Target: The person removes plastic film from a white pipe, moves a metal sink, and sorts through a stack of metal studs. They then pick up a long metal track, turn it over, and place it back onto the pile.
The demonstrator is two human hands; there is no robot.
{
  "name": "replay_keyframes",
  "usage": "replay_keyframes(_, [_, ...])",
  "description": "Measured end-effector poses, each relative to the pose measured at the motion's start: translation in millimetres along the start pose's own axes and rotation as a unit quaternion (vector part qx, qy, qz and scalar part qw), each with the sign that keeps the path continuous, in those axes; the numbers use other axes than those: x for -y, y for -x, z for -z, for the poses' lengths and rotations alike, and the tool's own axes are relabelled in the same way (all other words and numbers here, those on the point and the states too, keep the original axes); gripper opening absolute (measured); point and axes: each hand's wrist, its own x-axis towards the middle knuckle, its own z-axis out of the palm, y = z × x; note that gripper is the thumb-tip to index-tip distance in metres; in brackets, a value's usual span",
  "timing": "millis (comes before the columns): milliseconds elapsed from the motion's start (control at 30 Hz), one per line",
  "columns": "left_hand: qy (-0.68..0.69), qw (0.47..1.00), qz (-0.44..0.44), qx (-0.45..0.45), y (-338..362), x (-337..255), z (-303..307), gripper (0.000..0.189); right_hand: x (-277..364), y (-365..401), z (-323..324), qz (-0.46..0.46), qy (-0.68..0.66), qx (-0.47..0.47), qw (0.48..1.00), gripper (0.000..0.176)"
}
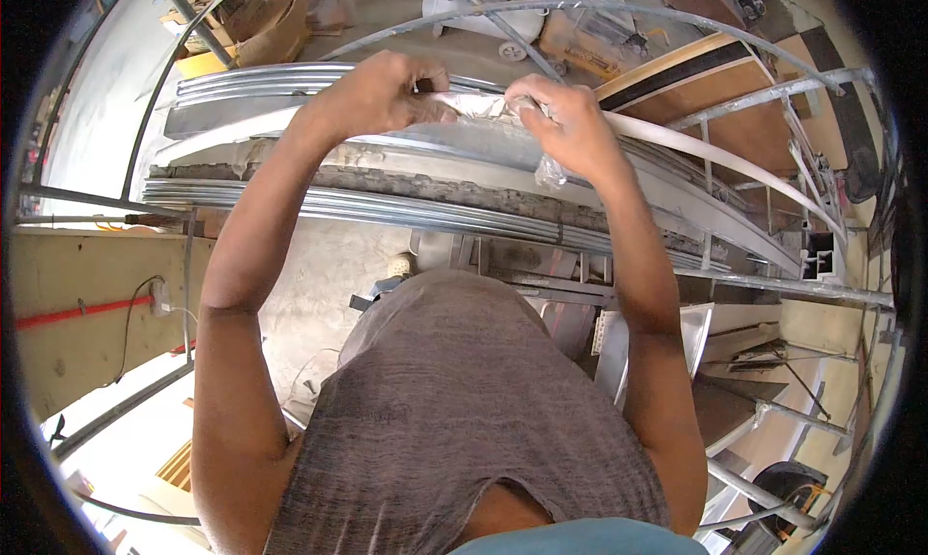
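Note:
A long white strip [715,156] runs across in front of me, bowed in the wide view. Crumpled clear plastic film [474,103] covers its middle, between my hands. My left hand [391,93] is closed at the film's left end, with thumb and fingers pinching there. My right hand [565,120] is closed on the film's right end, and a loose tail of film [551,173] hangs below it. The fingertips of both hands are partly hidden. Just below lies a flat grey metal sheet [498,144].
Bundled shiny metal channels [425,212] lie nearer my body, with more channels [261,83] beyond. Scaffold tubes [773,99] surround me. On the floor beyond are a cardboard box [275,33] and a wheeled compressor tank [478,18]. Boards [744,130] stand at the right.

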Motion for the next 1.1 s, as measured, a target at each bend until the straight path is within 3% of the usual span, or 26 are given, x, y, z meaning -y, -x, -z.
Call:
replay_keyframes(200, [0.000, 1.000, 0.001, -0.011, 5.3, 0.2, -8.6, 0.031, -5.7, 8.4, -12.6, 0.074, -0.055, -0.091, 0.992, 0.016])
replay_keyframes(300, [0.014, 1.000, 0.001, 0.001, 9.1, 1.0, -10.9, 0.030, -11.0, 13.6, -8.7, 0.057, -0.056, -0.066, 0.995, 0.014])
replay_keyframes(467, [-0.037, 0.999, 0.000, -0.024, 14.5, -2.9, -7.0, 0.029, -14.2, 18.2, -6.2, -0.043, -0.246, -0.189, 0.950, 0.013])
replay_keyframes(600, [0.074, 0.994, 0.065, 0.040, 14.1, 1.7, -8.5, 0.035, -1.9, 35.0, 8.7, -0.036, -0.341, -0.187, 0.921, 0.011])
replay_keyframes(667, [0.118, 0.988, 0.085, 0.057, 11.5, 3.0, -8.5, 0.040, 4.0, 49.3, -3.2, -0.068, -0.326, -0.070, 0.940, 0.012])
replay_keyframes(700, [0.103, 0.985, 0.118, 0.074, 9.9, 3.9, -7.8, 0.042, -0.8, 53.9, -15.5, -0.112, -0.365, -0.045, 0.923, 0.016])
replay_keyframes(733, [0.088, 0.980, 0.152, 0.090, 8.7, 4.8, -6.7, 0.044, -2.8, 58.1, -25.1, -0.111, -0.364, -0.044, 0.924, 0.016])
replay_keyframes(800, [0.082, 0.984, 0.133, 0.090, 7.6, 5.6, -5.7, 0.046, -3.2, 63.8, -38.6, -0.150, -0.400, -0.107, 0.898, 0.012])
replay_keyframes(833, [0.075, 0.986, 0.115, 0.095, 8.3, 4.9, -6.3, 0.047, -1.1, 64.4, -40.3, -0.115, -0.314, -0.160, 0.929, 0.015])
replay_keyframes(867, [0.076, 0.985, 0.118, 0.098, 9.2, 1.6, -7.0, 0.047, 2.1, 62.9, -39.8, -0.117, -0.317, -0.158, 0.928, 0.015])
replay_keyframes(933, [0.126, 0.977, 0.146, 0.095, 7.3, -8.7, -4.9, 0.047, 11.4, 54.0, -30.1, -0.022, -0.181, -0.220, 0.958, 0.018])
replay_keyframes(1000, [0.128, 0.974, 0.161, 0.092, 4.4, -7.9, -4.2, 0.045, 18.4, 40.1, -21.7, -0.011, -0.150, -0.214, 0.965, 0.019])
replay_keyframes(1067, [0.104, 0.987, 0.085, 0.090, 3.2, 0.6, -7.0, 0.044, 18.6, 24.7, -19.3, 0.048, -0.055, -0.146, 0.987, 0.024])
replay_keyframes(1100, [0.106, 0.987, 0.084, 0.089, 3.3, 2.0, -7.6, 0.044, 21.9, 19.6, -18.0, 0.011, -0.035, -0.089, 0.995, 0.029])
